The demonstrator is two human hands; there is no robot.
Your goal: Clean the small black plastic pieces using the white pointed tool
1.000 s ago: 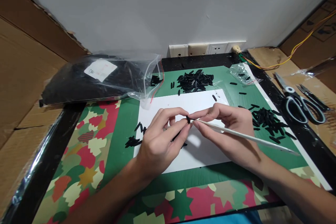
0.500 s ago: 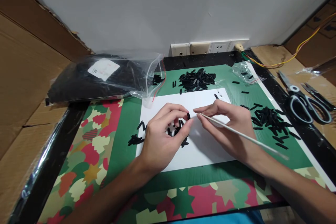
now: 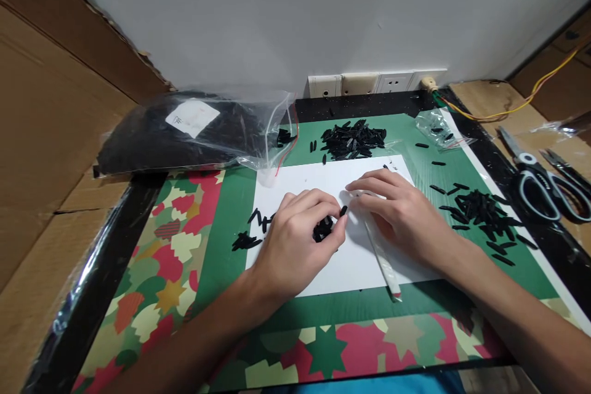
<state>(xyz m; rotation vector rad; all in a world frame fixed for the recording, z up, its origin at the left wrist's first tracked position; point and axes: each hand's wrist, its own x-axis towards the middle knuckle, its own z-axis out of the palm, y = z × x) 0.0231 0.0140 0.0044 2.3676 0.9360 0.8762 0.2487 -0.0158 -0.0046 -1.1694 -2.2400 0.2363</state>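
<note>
On the white sheet [image 3: 351, 271] at the mat's centre, the left hand [image 3: 295, 246] curls around a cluster of small black pieces [image 3: 322, 229], pinching 1 at its fingertips. The right hand [image 3: 401, 215] rests flat over a thin white stick [image 3: 381, 255], fingers loosely spread. Loosening the curled fingers would likely scatter pieces across the sheet.

i see both hands mid white sheet [image 3: 355, 268], left hand [image 3: 295, 243] & right hand [image 3: 401, 215] nearly touching, no gap btwn them. white stick [image 3: 381, 255] lies diagonal under right hand, blocks near-right of sheet. left of sheet: small black bits [image 3: 244, 239], then open patterned mat [image 3: 161, 258]. far side blocked by black pile [image 3: 353, 137] & plastic bag [image 3: 194, 132]. right: second pile [image 3: 482, 209], scissors [image 3: 538, 181] beyond. near edge of sheet free.
</note>
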